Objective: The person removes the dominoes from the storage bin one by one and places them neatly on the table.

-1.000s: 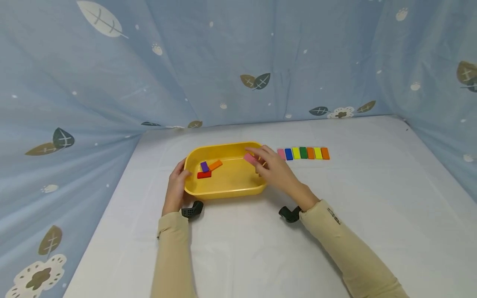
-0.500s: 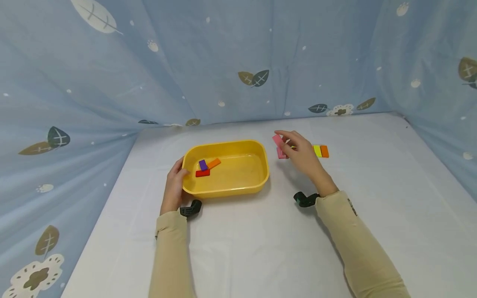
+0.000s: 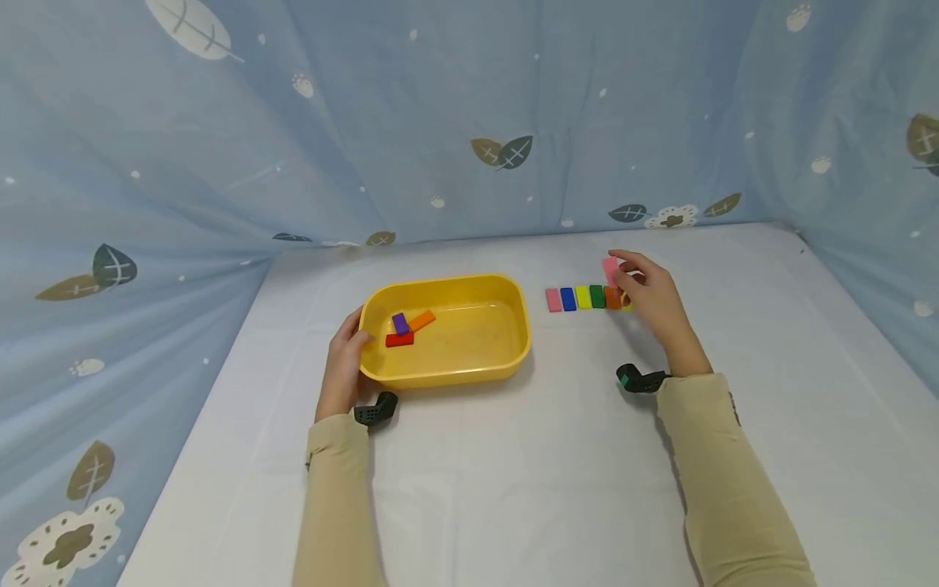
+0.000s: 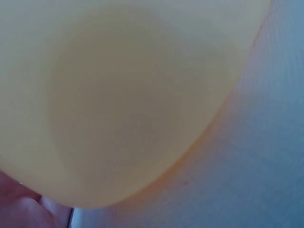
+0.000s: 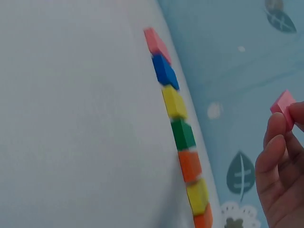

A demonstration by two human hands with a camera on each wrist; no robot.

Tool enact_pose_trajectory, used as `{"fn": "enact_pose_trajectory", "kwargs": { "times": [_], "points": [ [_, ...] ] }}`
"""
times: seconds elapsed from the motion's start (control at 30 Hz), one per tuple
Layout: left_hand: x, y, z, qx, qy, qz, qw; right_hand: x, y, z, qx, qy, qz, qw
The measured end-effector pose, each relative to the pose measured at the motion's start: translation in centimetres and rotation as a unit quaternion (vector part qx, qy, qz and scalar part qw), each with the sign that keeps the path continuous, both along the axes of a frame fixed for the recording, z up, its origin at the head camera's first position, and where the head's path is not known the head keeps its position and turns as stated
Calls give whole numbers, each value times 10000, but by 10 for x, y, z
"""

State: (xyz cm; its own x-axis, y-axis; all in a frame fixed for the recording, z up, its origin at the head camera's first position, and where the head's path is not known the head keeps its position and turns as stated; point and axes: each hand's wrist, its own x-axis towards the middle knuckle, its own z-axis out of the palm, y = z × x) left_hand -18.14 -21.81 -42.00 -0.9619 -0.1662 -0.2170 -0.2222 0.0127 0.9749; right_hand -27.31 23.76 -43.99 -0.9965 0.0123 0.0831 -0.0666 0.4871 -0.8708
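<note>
My left hand [image 3: 343,367] grips the left end of a yellow plastic tub [image 3: 469,377], thumb over its rim. Inside the tub lie a purple block [image 3: 399,324], an orange block [image 3: 421,320] and a red block [image 3: 399,339]. With thumb and fingertips, my right hand [image 3: 651,297] pinches a pink block [image 5: 284,105], raised above the right part of a row of coloured blocks. That row runs from a pink block [image 3: 553,300] through blue [image 5: 165,72], yellow, green [image 5: 183,134] and orange to more yellow and orange. The hand hides its right end in the head view.
A white cloth [image 3: 499,481] covers the table. Behind it hangs a blue patterned curtain [image 3: 411,122], which also runs along both sides. Each wrist carries a small black camera mount [image 3: 376,409].
My right hand has carried the pink block out of the tub and rightwards, past the left end of the row to above its right part. The left hand stays on the tub.
</note>
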Motion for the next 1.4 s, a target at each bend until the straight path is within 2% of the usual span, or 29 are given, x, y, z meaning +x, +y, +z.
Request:
{"fn": "enact_pose_trajectory", "kwargs": {
  "times": [0.1,0.2,0.23,0.33,0.53,0.67,0.83,1.17,1.4],
  "points": [
    [0,0,0,-76,16,1,10000,-11,18,-21,-5,-25,-208,9998],
    [0,1,-1,-116,24,10,9999,-13,32,-30,185,-116,-430,9988],
    [-1,0,-2,-126,24,19,9999,-15,36,-37,460,-81,-636,9969],
    [-1,0,-3,-123,10,24,9999,-7,41,-30,592,-239,-761,9951],
    [-1,-1,-3,-107,0,41,9999,20,35,7,282,-704,-756,9943],
    [0,-1,-2,-99,-22,39,9999,29,33,20,534,-930,-685,9919],
    [1,-1,-1,-64,-28,46,10000,30,39,18,720,-1179,-775,9874],
    [1,-1,-2,-45,-17,57,10000,29,41,15,1320,-1384,-786,9784],
    [0,-1,-1,-88,-8,22,10000,29,40,14,1376,-1461,-957,9750]
  ]
}}
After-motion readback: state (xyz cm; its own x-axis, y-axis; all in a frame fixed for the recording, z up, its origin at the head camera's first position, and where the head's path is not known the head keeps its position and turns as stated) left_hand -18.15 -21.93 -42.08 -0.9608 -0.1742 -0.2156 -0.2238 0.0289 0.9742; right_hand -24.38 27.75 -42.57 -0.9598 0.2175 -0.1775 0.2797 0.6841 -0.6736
